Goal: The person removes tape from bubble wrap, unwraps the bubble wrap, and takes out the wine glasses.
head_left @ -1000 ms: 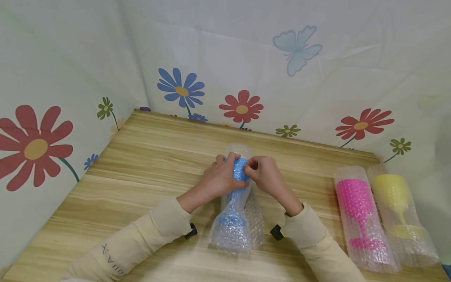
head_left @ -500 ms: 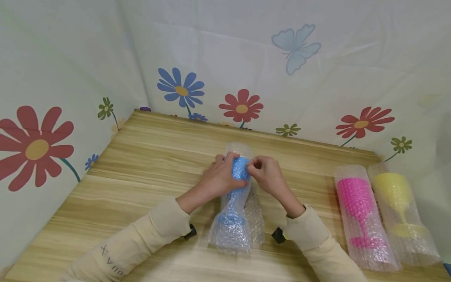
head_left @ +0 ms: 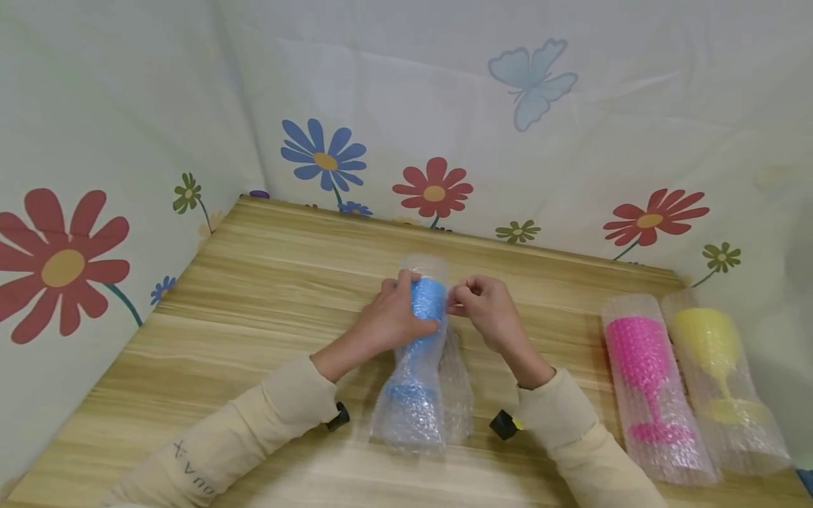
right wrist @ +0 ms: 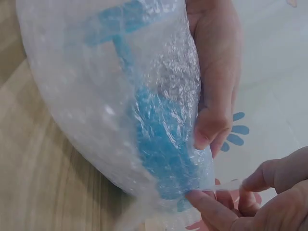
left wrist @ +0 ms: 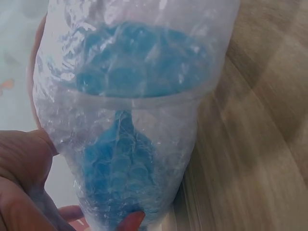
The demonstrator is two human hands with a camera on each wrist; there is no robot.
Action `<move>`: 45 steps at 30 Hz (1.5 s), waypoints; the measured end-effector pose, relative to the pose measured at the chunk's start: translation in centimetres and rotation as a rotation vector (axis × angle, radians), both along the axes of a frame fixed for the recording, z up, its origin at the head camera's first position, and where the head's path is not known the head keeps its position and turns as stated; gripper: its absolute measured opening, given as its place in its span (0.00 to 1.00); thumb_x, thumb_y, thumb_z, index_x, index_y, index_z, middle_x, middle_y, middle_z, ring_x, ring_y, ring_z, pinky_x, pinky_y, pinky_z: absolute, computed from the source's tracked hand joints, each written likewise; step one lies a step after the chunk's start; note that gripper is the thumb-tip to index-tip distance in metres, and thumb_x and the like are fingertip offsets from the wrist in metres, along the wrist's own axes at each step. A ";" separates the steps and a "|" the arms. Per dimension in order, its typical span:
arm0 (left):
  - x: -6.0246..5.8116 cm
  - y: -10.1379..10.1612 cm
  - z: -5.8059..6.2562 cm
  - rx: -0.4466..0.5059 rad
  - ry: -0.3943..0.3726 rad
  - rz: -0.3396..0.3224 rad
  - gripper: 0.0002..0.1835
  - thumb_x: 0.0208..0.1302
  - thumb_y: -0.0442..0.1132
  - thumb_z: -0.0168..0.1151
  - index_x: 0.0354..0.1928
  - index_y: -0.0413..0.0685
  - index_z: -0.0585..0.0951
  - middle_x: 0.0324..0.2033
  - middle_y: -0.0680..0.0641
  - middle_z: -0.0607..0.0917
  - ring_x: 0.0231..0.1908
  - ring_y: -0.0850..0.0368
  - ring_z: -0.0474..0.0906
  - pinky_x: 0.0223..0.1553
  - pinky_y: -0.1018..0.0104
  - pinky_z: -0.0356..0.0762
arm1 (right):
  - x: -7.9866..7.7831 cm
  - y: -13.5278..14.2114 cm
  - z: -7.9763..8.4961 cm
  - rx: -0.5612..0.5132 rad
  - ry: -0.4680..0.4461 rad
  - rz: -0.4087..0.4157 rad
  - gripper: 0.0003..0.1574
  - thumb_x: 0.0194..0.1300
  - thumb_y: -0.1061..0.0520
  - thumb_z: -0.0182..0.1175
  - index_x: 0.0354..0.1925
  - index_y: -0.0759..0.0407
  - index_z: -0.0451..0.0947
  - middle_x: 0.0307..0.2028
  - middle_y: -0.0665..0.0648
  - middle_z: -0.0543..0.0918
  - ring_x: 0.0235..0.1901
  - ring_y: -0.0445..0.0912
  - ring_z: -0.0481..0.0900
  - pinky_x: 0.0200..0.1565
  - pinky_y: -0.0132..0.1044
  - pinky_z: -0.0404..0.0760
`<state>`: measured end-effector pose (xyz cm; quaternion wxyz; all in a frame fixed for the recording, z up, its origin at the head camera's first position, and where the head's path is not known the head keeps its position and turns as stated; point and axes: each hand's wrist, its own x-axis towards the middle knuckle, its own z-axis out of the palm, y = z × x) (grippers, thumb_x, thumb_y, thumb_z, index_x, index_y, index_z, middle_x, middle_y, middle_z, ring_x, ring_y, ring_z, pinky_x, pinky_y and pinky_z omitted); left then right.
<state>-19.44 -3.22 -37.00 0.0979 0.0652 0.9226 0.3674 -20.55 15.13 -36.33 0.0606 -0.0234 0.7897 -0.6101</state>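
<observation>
A blue goblet wrapped in bubble wrap lies on the table, its base toward me. My left hand grips the wrapped cup from its left side, thumb across the front. Right of the cup, my right hand pinches a clear strip that looks like tape. In the right wrist view, this strip stretches from the thumb to the wrap, and an extended finger touches the wrap near the cup's rim. The left wrist view shows the goblet's base and bowl through the plastic.
On the right side of the wooden table lie a pink goblet and a yellow goblet, each inside bubble wrap. A loose flap of wrap rests right of the blue goblet. Flower-printed cloth stands behind the table.
The blue goblet and my left hand have shifted slightly left, and the wrap has turned a little. My right hand has drawn slightly away from the cup to the right, still pinching.
</observation>
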 end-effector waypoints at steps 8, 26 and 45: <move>0.1 -0.1 0.0 -0.004 -0.005 0.035 0.49 0.60 0.57 0.75 0.73 0.47 0.57 0.60 0.33 0.71 0.42 0.43 0.78 0.41 0.51 0.80 | 0.1 -0.2 0.1 -0.113 -0.110 -0.037 0.11 0.77 0.63 0.49 0.43 0.73 0.74 0.44 0.66 0.81 0.41 0.48 0.87 0.52 0.43 0.84; 0.1 0.0 -1.1 0.012 0.043 0.079 0.50 0.57 0.58 0.77 0.71 0.49 0.58 0.59 0.33 0.72 0.40 0.45 0.78 0.38 0.54 0.79 | 1.2 -0.4 -1.5 0.096 0.015 -0.037 0.20 0.69 0.63 0.59 0.56 0.71 0.74 0.51 0.66 0.79 0.52 0.56 0.80 0.54 0.47 0.81; 0.2 0.2 -1.0 -0.010 0.090 0.092 0.49 0.57 0.59 0.77 0.71 0.47 0.61 0.64 0.34 0.65 0.48 0.43 0.74 0.39 0.53 0.79 | 1.0 -0.9 -2.2 0.050 0.054 -0.055 0.08 0.75 0.64 0.59 0.43 0.71 0.79 0.40 0.64 0.81 0.35 0.48 0.84 0.37 0.37 0.86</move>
